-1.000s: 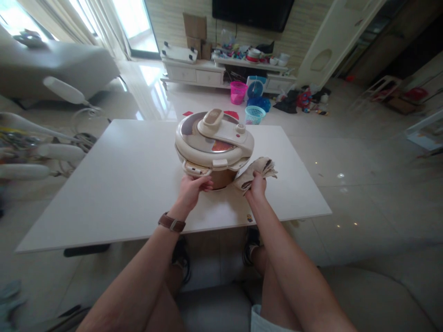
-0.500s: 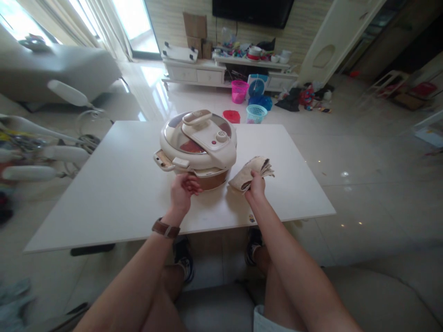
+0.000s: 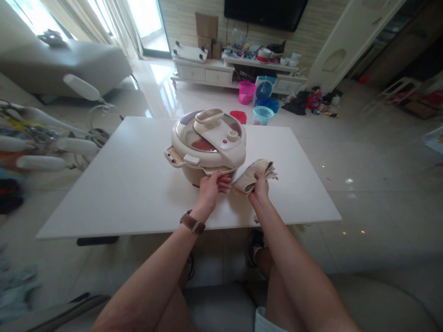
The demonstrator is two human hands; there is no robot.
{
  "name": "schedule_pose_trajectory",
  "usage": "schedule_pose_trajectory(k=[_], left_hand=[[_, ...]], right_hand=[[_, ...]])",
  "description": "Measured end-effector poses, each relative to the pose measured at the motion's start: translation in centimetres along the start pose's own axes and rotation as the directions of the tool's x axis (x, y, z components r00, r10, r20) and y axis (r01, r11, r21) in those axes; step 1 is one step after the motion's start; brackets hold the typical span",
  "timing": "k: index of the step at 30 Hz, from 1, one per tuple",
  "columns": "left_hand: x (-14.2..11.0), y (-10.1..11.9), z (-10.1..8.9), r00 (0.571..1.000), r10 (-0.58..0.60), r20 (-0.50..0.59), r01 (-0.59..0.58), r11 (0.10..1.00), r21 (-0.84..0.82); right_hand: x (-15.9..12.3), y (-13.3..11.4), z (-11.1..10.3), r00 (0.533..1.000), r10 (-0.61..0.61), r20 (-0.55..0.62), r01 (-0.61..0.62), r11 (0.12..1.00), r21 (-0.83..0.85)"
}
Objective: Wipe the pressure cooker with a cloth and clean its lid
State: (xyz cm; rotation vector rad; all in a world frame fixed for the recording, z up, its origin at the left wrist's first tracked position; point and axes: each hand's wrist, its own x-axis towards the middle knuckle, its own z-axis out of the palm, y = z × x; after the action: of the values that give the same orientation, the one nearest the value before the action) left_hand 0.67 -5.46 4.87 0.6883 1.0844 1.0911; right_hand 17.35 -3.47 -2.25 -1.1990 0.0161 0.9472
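The round cream electric cooker with a shiny lid and brown lower body point(image 3: 209, 144) has swung clockwise on the rectangular white table point(image 3: 104, 193): its stubby cream side handle point(image 3: 175, 157), near seven o'clock a second ago, now sits at eight. The left hand point(image 3: 211, 185) has let go of that handle and come round to six o'clock, under the front rim — its fingers loosely bent, though I cannot tell whether they grip. The turn likely brings a different stretch of wall towards the person.

The right hand point(image 3: 260, 186) holds a folded beige cloth point(image 3: 252, 176) bunched tight at four o'clock, its near end just beside the cooker's base.

Beyond the table's far edge, at one o'clock, are a shallow red plastic basin point(image 3: 238, 116) and a pale-turquoise lattice basket point(image 3: 263, 115); long white lamp-like shades point(image 3: 81, 87) stand at ten. The left forearm and hand partly cover the cooker's front — the closest obstruction.
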Motion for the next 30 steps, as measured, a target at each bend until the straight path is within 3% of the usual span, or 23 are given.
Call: schedule_pose_trajectory(k=[4, 8, 12, 15, 18, 21, 24, 30], left_hand=[[-0.2, 0.3, -0.7, 1.000, 0.010, -0.003, -0.010, 1.000, 0.005], [-0.7, 0.9, -3.2, 0.998, -0.009, 0.055, 0.006, 0.998, 0.064], [-1.2, 1.7, -7.2, 0.991, -0.041, 0.129, 0.024, 0.990, 0.136], [-1.1, 2.7, -11.0, 0.984, 0.029, 0.175, -0.058, 0.985, 0.162], [-0.5, 4.1, -15.2, 0.961, 0.008, 0.275, -0.115, 0.920, 0.375], [0.1, 4.8, -18.0, 0.978, 0.153, 0.140, -0.201, 0.860, 0.469], [0.4, 4.2, -18.0, 0.966, 0.258, 0.022, -0.236, 0.842, 0.486], [0.5, 2.7, -14.2, 0.939, 0.339, 0.054, -0.330, 0.849, 0.412]], right_hand=[[-0.2, -0.2, 0.3, 1.000, -0.003, -0.010, 0.003, 1.000, 0.011], [-0.7, -0.7, 0.9, 0.997, -0.061, -0.050, 0.062, 0.998, 0.025], [-1.1, -0.8, 1.0, 0.994, -0.088, -0.068, 0.089, 0.996, 0.007], [-1.0, -0.7, 0.8, 0.994, -0.092, -0.057, 0.092, 0.996, -0.009], [-0.6, -0.3, 0.7, 0.992, -0.124, -0.030, 0.123, 0.992, -0.023], [-0.3, -0.2, 0.7, 0.990, -0.141, -0.017, 0.140, 0.990, -0.018], [-0.3, -0.3, 0.8, 0.993, -0.114, -0.016, 0.114, 0.993, -0.008], [-1.0, -0.6, 1.0, 0.997, -0.072, -0.013, 0.072, 0.997, -0.009]])
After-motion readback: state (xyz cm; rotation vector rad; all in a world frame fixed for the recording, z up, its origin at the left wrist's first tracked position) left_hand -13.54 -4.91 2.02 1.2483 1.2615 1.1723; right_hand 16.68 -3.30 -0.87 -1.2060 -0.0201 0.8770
